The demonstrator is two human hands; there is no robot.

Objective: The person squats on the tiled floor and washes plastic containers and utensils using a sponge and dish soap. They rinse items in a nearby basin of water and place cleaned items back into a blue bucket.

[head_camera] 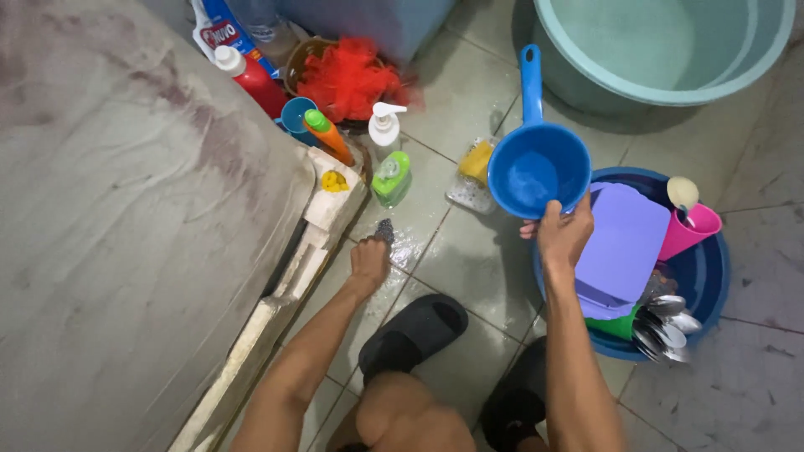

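While squatting on wet tile floor (469, 268), right hand (563, 234) grips blue dipper (538, 167).

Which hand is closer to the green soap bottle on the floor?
Left. The left hand, holding a scrubber, is just below the green bottle; the right hand grips the blue dipper farther right.

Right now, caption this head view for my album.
Right hand holds blue dipper; left hand presses scrubber on wet floor tiles.
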